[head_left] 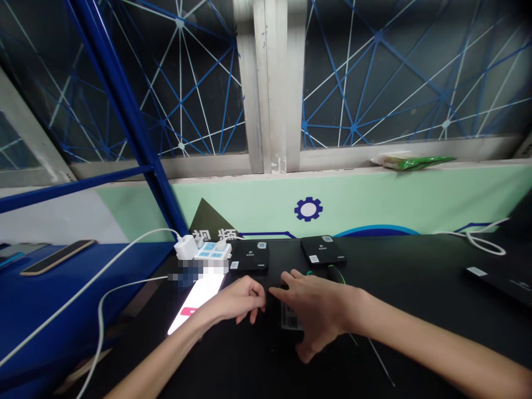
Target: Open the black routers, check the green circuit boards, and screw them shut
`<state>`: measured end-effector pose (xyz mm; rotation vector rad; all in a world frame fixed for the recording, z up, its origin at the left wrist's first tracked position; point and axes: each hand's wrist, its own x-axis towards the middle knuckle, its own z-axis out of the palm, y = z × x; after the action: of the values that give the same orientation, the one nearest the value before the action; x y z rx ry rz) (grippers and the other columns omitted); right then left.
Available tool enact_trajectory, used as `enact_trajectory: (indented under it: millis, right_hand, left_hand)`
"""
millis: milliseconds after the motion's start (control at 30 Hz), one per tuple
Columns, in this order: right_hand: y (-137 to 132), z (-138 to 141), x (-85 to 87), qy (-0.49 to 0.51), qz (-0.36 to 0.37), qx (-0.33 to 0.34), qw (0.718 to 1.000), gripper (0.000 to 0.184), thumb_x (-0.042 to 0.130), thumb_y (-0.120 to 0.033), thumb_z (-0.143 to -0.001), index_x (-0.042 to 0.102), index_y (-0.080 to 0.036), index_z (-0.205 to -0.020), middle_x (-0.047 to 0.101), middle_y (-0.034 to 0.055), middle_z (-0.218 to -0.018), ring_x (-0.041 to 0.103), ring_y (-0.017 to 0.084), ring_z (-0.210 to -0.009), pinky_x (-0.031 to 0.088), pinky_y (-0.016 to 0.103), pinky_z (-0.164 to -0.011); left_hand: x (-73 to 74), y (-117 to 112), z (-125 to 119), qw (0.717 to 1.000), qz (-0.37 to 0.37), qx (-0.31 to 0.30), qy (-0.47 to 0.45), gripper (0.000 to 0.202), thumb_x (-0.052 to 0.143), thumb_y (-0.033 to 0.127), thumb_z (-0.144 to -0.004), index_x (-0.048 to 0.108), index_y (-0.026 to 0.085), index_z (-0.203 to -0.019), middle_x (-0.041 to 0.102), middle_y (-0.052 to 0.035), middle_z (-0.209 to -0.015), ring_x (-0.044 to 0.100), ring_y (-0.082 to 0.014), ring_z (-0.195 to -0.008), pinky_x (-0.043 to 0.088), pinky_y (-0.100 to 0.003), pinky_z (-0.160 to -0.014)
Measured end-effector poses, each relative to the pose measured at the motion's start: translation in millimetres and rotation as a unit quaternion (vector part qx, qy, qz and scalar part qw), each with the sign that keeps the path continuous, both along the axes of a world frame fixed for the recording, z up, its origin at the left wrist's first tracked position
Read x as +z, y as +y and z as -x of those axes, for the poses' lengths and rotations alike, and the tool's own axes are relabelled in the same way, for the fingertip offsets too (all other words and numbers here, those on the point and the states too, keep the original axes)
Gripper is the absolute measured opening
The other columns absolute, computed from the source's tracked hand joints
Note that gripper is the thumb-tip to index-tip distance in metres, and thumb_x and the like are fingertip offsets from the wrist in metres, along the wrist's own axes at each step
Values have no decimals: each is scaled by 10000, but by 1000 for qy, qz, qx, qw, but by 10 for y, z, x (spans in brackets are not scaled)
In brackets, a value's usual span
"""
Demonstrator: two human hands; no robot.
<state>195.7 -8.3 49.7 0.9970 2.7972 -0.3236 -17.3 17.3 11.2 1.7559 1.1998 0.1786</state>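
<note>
My left hand (245, 299) hovers near the middle of the black table, fingers curled in toward the thumb; whatever they may hold is hidden. Spread over a small, clear compartment box (291, 320) is my right hand (318, 307), its fingers apart and its thumb toward the near side. Most of the box lies hidden under that hand, and I cannot tell whether the hand grips it. Just beyond the right hand shows a black and green handle (334, 273). A thin rod (382, 363) lies to the right, below my forearm.
Two flat black boxes (250, 256) (323, 250) lie along the back. A lit phone (203, 296) rests left of my left hand, near a white power strip (214, 251). White cables (101, 310) cross at left. Another black box (501, 282) sits far right.
</note>
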Motion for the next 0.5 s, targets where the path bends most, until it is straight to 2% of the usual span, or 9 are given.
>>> enact_trajectory:
  millis: [167, 500]
  right_hand:
    - [-53, 57, 9, -1, -52, 2, 999, 984, 831, -557, -533, 550, -68, -1339, 578, 244, -1184, 571, 438, -1081, 536, 520, -822]
    - [-137, 90, 91, -21, -121, 28, 992, 983, 843, -619, -503, 579, -39, -1252, 622, 196, -1016, 590, 368, -931, 542, 436, -746]
  left_hand:
    - [-5, 3, 7, 1000, -2, -3, -3, 125, 497, 240, -740, 584, 179, -675, 612, 38, -512, 399, -72, -325, 292, -180, -358]
    - [0, -4, 18, 1000, -8, -4, -9, 137, 452, 200, -720, 581, 181, -679, 614, 41, -512, 399, -67, -321, 274, -173, -357]
